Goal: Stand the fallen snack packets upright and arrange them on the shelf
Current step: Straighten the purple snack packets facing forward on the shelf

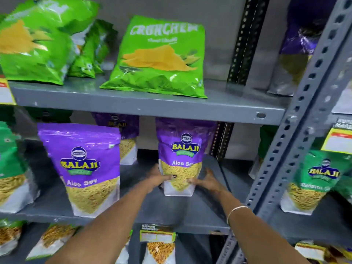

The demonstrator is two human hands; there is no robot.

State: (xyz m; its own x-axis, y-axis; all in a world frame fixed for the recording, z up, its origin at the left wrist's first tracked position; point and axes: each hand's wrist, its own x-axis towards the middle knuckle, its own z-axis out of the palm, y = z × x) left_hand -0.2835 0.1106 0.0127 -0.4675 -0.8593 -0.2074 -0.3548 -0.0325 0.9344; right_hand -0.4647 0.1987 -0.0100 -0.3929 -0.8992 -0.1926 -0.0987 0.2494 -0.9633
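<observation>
A purple Balaji Aloo Sev packet (181, 149) stands upright on the middle grey shelf (171, 212), right of centre. My left hand (159, 179) grips its lower left side, thumb across the front. My right hand (206, 181) presses its lower right side. A second purple Aloo Sev packet (83, 168) stands upright at the shelf's front left, and a third purple packet (123, 138) stands behind it near the back wall.
Green Crunchem chip bags (162, 56) lean on the upper shelf. Green Balaji packets stand at the far left (9, 164) and beyond the slotted upright post (297, 119) at the right (314, 180). More packets fill the shelf below.
</observation>
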